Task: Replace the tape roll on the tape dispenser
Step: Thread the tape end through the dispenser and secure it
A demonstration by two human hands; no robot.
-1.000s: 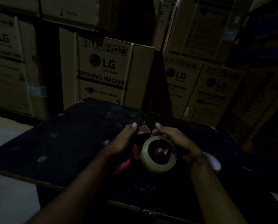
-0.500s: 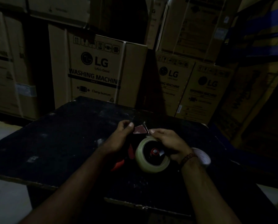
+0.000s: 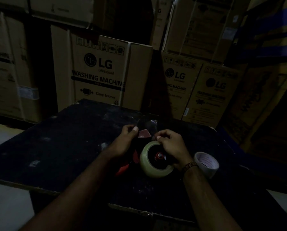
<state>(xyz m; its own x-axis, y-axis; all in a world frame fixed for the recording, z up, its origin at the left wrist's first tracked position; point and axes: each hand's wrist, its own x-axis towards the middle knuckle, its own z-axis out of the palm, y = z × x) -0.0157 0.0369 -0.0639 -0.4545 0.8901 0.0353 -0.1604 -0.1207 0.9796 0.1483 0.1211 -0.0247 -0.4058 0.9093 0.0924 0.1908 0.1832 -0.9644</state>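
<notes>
Nearest the person, the fresh tape roll (image 3: 156, 170) already sits on the red hub of the tape dispenser (image 3: 122, 169), whose handle sticks out at the roll's 8 o'clock on the dark table (image 3: 64, 147). A near-empty core (image 3: 206, 162) lies just beside the roll at 3 o'clock, so the swap itself looks done. At the roll's 12 o'clock the right hand (image 3: 171, 147) pinches the free clear strip (image 3: 147, 125), and the left hand (image 3: 124, 142), as far as the dim light shows, curls round the dispenser's head beside its red flap (image 3: 144, 133) — threading the strip to the cutter seems to be what is left. Cardboard boxes (image 3: 97, 72) stand beyond, at 12 o'clock.
</notes>
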